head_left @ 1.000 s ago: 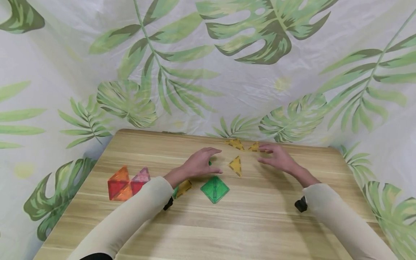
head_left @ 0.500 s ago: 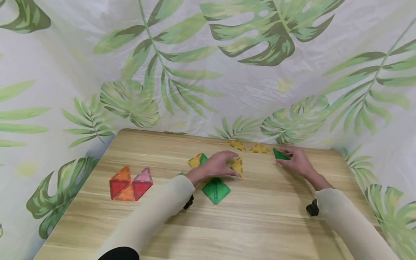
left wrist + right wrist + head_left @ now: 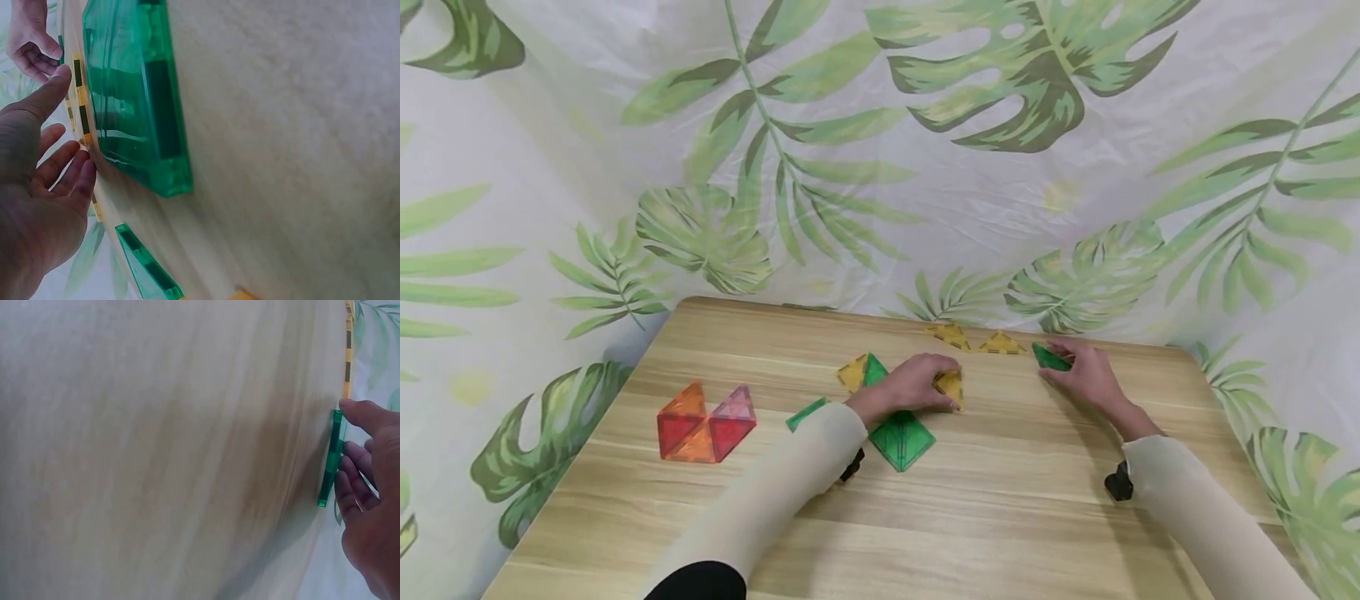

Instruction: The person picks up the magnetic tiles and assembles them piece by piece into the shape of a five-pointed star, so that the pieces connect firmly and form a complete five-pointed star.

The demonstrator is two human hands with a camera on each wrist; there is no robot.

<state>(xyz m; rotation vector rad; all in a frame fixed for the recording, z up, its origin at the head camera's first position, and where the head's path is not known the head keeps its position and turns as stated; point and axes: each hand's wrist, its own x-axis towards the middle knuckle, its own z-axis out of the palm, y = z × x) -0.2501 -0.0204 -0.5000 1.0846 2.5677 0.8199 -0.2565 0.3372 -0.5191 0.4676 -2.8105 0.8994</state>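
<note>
The left hand lies relaxed over a yellow triangle tile at mid-bench, fingers touching it. The right hand pinches a green triangle tile near the far edge. 2 more yellow tiles lie flat between them; a green pyramid stands just nearer.

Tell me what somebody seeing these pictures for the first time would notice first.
Probably the two hands at the middle of the wooden table: the left hand rests on a yellow triangle tile, and the right hand pinches a green triangle tile near the far edge. Next, the bright red and orange tile pyramids on the left, and the leaf-print cloth behind the table.
</note>
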